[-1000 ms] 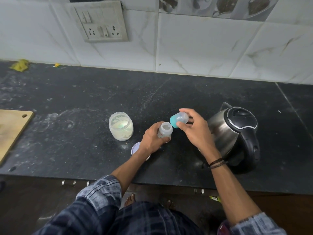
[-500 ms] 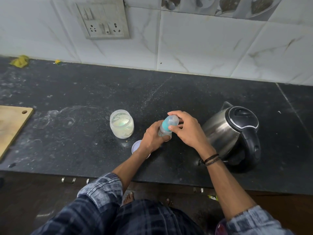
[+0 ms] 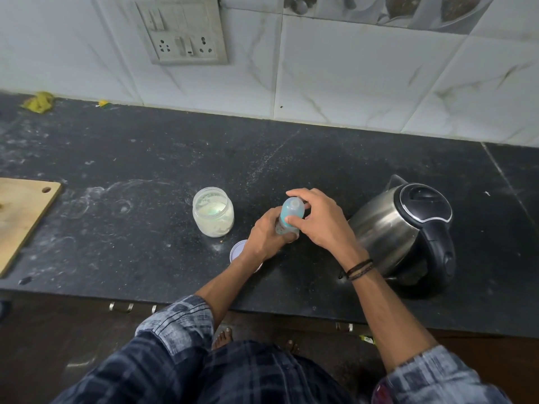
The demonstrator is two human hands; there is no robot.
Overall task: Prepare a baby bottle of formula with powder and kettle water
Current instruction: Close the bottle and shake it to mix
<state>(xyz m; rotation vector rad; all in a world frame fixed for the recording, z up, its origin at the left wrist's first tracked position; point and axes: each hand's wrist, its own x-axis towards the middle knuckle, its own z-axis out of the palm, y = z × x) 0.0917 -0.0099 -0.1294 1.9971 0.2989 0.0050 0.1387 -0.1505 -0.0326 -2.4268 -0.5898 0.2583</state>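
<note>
A single view comes from a camera on the person's head, at the front edge of the desk [image 3: 145, 234], looking forward and steeply down. It faces the tiled wall [image 3: 364, 83] along the desk's back edge, with the socket plate [image 3: 186, 33] near the top. The wide lens bends the desk's edges. It sits close: the kettle [image 3: 408, 228] near the front edge looks large, and below that edge a checked sleeve [image 3: 180, 325] and a bare foot [image 3: 223, 336] show

Translucent plastic bottle [image 3: 291, 214], smooth teal collar, in the grip of left hand [image 3: 267, 239] and right hand [image 3: 319, 221]. Right of the grip, a brushed-steel kettle [image 3: 379, 228] with glossy black plastic lid; left, a clear plastic jar [image 3: 213, 214] on the matt, powder-dusted black stone table [image 3: 145, 147].
</note>
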